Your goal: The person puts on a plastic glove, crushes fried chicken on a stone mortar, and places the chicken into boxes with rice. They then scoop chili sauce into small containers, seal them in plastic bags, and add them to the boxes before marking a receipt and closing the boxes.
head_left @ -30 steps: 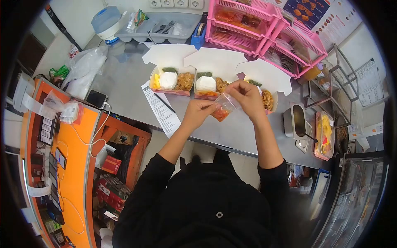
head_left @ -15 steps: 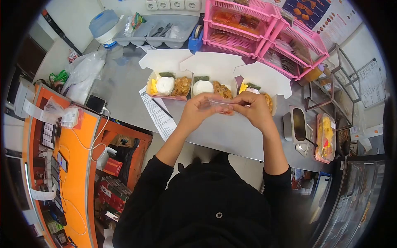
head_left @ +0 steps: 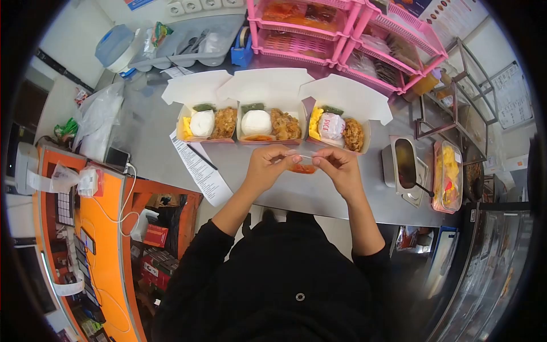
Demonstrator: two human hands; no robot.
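Note:
Both my hands pinch the top edge of a small clear plastic sachet of red-orange sauce point(head_left: 302, 169), just in front of the food boxes. My left hand point(head_left: 265, 169) grips its left side, and my right hand point(head_left: 340, 170) its right. Behind them stand a left food box point(head_left: 212, 141), a middle food box point(head_left: 268, 143) and a right food box point(head_left: 336, 149), lids up. White rounds point(head_left: 256, 122) and brown fried pieces point(head_left: 286, 123) fill them, with a printed wrapper point(head_left: 331, 126) in the right one. Orange-red sauce point(head_left: 258, 137) shows at the middle box's front.
A printed receipt point(head_left: 199, 174) and a black pen point(head_left: 202, 156) lie left on the metal counter point(head_left: 239, 165). Pink stacked baskets point(head_left: 302, 47) and a grey cutlery tray point(head_left: 191, 40) stand behind. A metal sauce container point(head_left: 399, 162) and a yellow-filled plastic tub point(head_left: 447, 176) sit right.
The view has shifted, so the boxes appear farther left. My hands have drawn back from over the boxes, still pinching the sachet. The wrapper in the right box now shows fully.

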